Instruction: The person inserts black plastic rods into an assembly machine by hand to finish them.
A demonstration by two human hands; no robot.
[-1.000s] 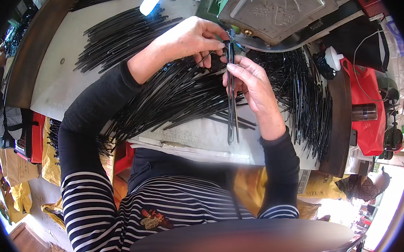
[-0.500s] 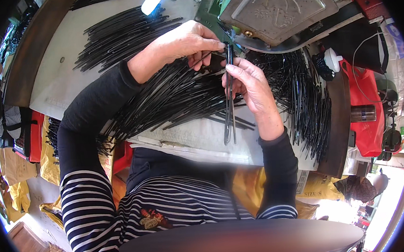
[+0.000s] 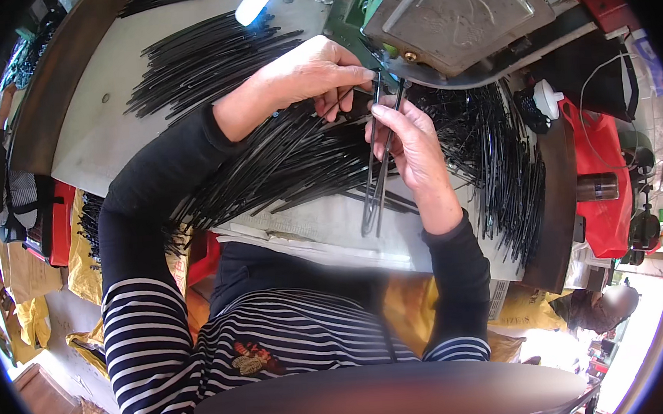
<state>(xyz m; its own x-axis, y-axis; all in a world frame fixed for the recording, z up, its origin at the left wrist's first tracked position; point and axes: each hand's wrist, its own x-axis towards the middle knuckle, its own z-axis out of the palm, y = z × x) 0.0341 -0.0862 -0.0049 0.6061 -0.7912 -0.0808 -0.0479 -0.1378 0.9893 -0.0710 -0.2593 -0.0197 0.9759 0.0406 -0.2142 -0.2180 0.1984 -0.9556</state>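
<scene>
My left hand [image 3: 322,75] is closed, thumb and forefinger pinching the upper end of a thin black strap [image 3: 370,208] close to the green machine [image 3: 346,27]. Just below and to the right, my right hand [image 3: 413,141] is also closed on the strap, thumb pressed on it. The strap hangs toward me in narrow lengths, with a bent loop at its lower end. Its upper ends spread apart in a V at the machine's edge. Exactly where they meet the machine is hard to make out. A large heap of similar black straps [image 3: 267,169] lies beneath my hands.
The machine's grey metal cover [image 3: 460,17] overhangs at the upper right. More black straps [image 3: 191,63] lie on the pale tabletop [image 3: 84,136] at the far left, and another pile [image 3: 511,187] lies to the right. A lit white lamp [image 3: 259,0] shines at the top. A red bag [image 3: 600,196] hangs right.
The strap's upper ends, close together before, now stand apart in a V. Its lengths have spread slightly below my right hand. Both hands remain in nearly the same place.
</scene>
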